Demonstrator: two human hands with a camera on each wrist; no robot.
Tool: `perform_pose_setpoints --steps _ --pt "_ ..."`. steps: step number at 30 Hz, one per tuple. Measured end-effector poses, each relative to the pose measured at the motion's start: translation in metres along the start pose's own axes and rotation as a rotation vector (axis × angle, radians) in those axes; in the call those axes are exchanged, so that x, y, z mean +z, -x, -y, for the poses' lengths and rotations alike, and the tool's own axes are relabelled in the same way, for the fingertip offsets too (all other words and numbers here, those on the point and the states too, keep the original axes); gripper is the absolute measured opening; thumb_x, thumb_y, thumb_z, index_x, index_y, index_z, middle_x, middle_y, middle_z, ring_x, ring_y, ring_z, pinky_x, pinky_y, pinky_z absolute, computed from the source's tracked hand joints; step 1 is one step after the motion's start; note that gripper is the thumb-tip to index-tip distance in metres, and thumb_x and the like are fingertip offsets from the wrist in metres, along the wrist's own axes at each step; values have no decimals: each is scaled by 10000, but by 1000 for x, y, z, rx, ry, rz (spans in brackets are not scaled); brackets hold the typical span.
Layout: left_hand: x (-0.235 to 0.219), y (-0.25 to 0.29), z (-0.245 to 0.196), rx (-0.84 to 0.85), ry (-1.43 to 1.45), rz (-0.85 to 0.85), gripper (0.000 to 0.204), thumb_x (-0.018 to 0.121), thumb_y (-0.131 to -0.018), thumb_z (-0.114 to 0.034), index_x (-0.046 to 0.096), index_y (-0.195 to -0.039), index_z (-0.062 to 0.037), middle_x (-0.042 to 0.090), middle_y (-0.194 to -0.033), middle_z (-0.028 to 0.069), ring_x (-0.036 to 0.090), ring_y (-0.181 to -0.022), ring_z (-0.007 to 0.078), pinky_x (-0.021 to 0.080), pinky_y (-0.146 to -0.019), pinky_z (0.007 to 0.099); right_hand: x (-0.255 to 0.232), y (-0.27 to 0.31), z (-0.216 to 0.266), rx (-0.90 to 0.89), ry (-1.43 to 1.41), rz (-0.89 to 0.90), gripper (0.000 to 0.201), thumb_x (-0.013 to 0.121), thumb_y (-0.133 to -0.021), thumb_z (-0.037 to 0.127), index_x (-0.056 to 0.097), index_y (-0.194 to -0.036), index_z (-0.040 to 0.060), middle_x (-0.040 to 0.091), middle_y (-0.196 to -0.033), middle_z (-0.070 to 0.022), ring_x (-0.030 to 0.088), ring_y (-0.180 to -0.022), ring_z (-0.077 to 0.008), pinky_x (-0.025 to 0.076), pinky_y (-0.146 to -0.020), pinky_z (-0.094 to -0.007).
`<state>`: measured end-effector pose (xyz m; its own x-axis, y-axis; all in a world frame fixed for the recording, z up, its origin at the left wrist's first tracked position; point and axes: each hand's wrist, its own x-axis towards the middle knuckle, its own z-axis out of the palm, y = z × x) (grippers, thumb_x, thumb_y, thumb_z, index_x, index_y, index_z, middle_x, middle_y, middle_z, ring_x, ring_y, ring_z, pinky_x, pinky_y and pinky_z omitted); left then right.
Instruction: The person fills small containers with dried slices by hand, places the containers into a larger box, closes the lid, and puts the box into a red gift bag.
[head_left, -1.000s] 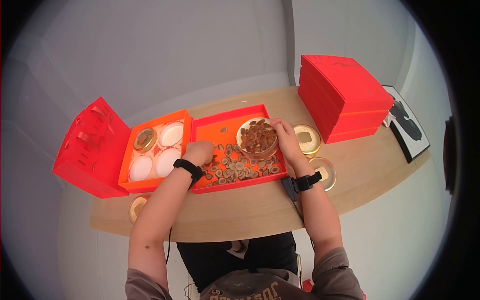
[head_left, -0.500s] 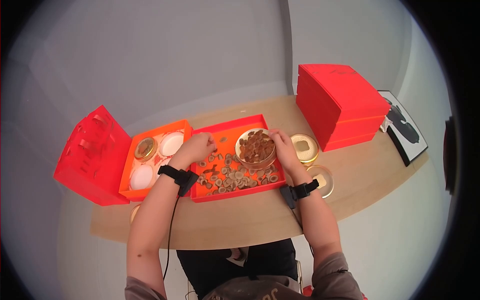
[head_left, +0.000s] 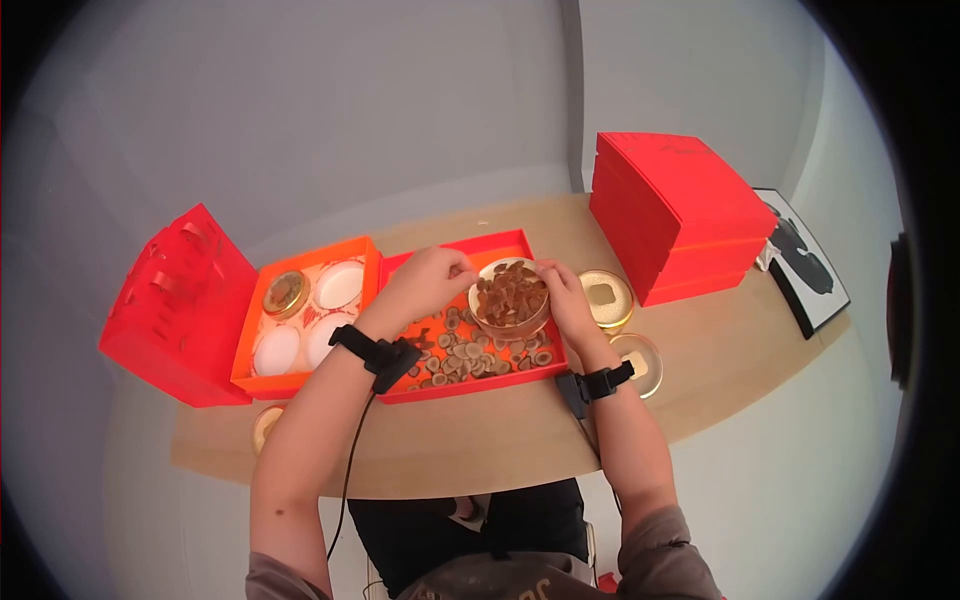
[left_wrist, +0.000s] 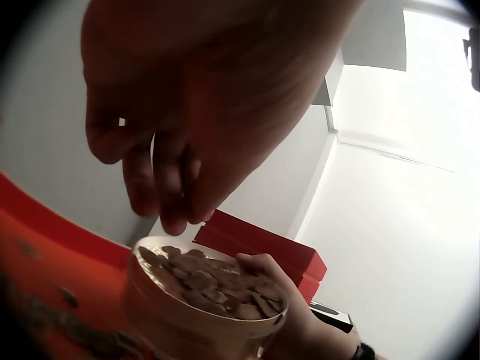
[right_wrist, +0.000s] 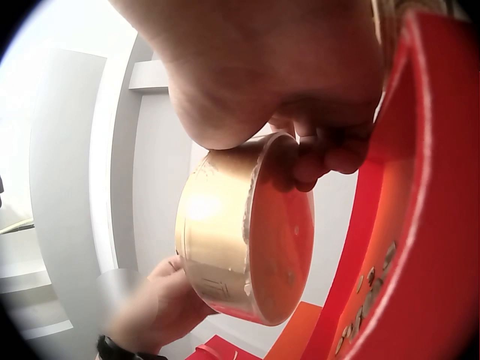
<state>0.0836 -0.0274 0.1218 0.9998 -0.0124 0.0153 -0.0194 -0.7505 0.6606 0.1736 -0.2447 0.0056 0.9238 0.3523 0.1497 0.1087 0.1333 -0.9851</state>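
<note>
My right hand [head_left: 565,294] grips a round tub [right_wrist: 217,225] by its side, fingers curled round the base. Brown dried slices [head_left: 512,296] fill the tub to near its rim. It is held over a shallow red tray [head_left: 470,391] with an orange floor. Paler round slices [head_left: 470,358] lie scattered in that tray. My left hand [head_left: 432,280] is beside the tub's rim; in the left wrist view its fingers [left_wrist: 174,217] point down over the tub, tips close to the thumb. I cannot tell whether a slice is between them.
Left of the tray stands an orange-lined box [head_left: 375,262] with round white wells and one gold-rimmed jar [head_left: 286,294]. A red bag [head_left: 180,310] is beyond it. To the right are a gold-rimmed container [head_left: 605,298], a round lid [head_left: 645,362], stacked red boxes [head_left: 680,215] and a framed picture [head_left: 808,262].
My left hand has risen from the slices at the tray's left side and moved right to the tub's rim. The right hand keeps holding the tub in nearly the same place.
</note>
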Motion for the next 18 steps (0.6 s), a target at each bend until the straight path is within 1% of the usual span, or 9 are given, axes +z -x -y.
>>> perform_pose_setpoints --steps 1,2,4,5,7,9,11,13,18 --pt "-7 4 2 -146 -92 62 251 690 -954 -244 708 -966 7 738 -891 97 709 -868 138 553 -747 328 1 -2 0 -1 -6 5 348 565 -1025 297 641 -1176 -8 662 -1079 -53 584 -1041 -119 459 -940 -268" --pt "-11 6 8 -156 -96 60 251 690 -954 -244 708 -966 7 738 -891 97 709 -868 138 553 -747 328 1 -2 -1 -10 -18 3 347 565 -1025 295 641 -1174 -8 663 -1077 -52 584 -1037 -118 460 -937 -267" --pt "-14 8 25 -371 -387 221 245 685 -930 -259 718 -953 -18 745 -922 124 733 -894 207 561 -731 378 1 -1 -3 -13 -35 9 345 566 -1024 293 642 -1173 -9 663 -1074 -50 585 -1034 -116 461 -933 -266" --pt "-11 7 40 -378 -388 216 245 685 -930 -259 718 -953 -18 745 -922 124 733 -894 207 561 -731 378 1 -2 -3 -12 -36 8 343 566 -1023 291 643 -1174 -7 665 -1075 -49 586 -1033 -116 461 -933 -266" --pt "5 8 75 -286 -764 235 181 635 -928 -175 731 -994 -36 757 -961 143 742 -906 281 575 -759 426 2 0 -3 -3 -35 10 341 567 -1022 289 645 -1175 -6 666 -1076 -48 587 -1032 -115 462 -933 -266" --pt "13 13 89 -301 -792 296 173 633 -925 -160 736 -1011 -50 759 -985 138 741 -929 288 574 -763 430 1 0 -1 9 -52 17 337 568 -1021 286 649 -1179 -1 666 -1080 -46 588 -1035 -114 461 -936 -265" --pt "15 15 87 -313 -823 357 172 631 -922 -145 740 -1027 -63 760 -1009 133 740 -953 295 574 -767 433 2 0 0 4 -45 12 336 567 -1021 286 650 -1179 1 666 -1076 -44 589 -1031 -113 462 -932 -265" --pt "18 14 81 -419 -847 393 175 649 -916 -132 741 -1053 -77 758 -1052 123 732 -1006 283 571 -785 420 3 0 0 1 -39 9 334 566 -1022 285 652 -1180 3 666 -1071 -43 590 -1027 -111 463 -929 -264" --pt "29 14 79 -367 -959 332 177 632 -937 -134 749 -1065 -96 764 -1043 96 736 -1000 277 563 -774 408 2 0 -2 -15 -95 13 331 564 -1025 280 648 -1171 -6 665 -1059 -46 591 -1019 -114 466 -919 -263"
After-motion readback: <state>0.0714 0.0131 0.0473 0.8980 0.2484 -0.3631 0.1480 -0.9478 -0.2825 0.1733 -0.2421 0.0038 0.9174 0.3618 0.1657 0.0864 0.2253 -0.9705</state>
